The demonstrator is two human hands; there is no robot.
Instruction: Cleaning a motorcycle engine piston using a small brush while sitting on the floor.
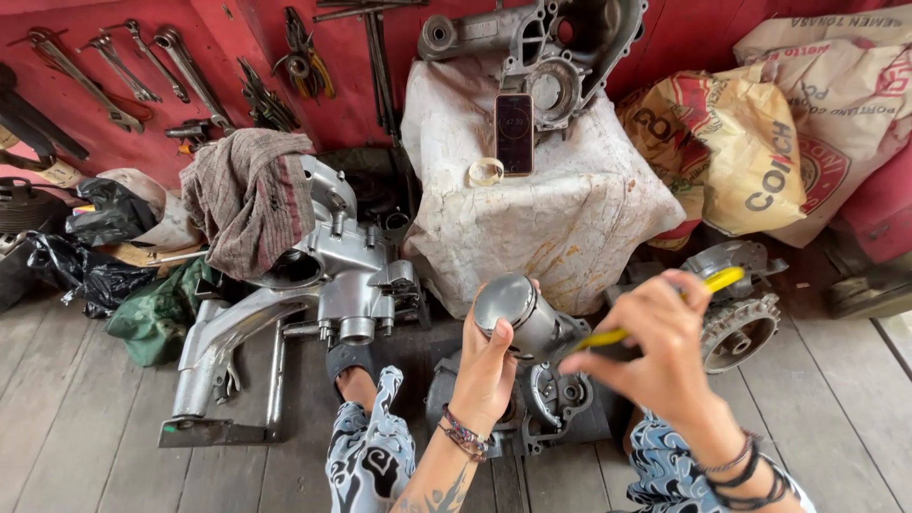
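**A:** Status on your hands?

**B:** Your left hand [486, 366] is wrapped around a grey metal piston [521, 312], thumb up over its crown edge, fingers curled behind. You hold it in the air, above the dark engine casing [543, 407] that sits on the plank floor [85, 427] between your knees.

**A:** Right?

**B:** Your right hand [665, 351] is closed on a yellow-handled tool [655, 309]. The handle sticks out past your knuckles toward the upper right, the working end points at the piston's side. The tool is blurred, so you can't tell if the tip touches the metal.

**A:** What's around you?

**B:** Left of your left knee, on the floor: a silver engine block with swingarm [313, 285], a striped rag [249, 195] draped over its top. Behind the piston, a block covered in white cloth [541, 209]; on its top a phone [514, 133] stands upright, a small clear round object [485, 171] just beside it, and a grey crankcase half [551, 47] at the back edge. Right of your right hand, a geared casing part [741, 318] on the floor. Printed sacks [788, 133] are at the right against the red wall [218, 38]; spanners [123, 71] hang on that wall at upper left. Black plastic bags [81, 266] are at the floor's left edge.
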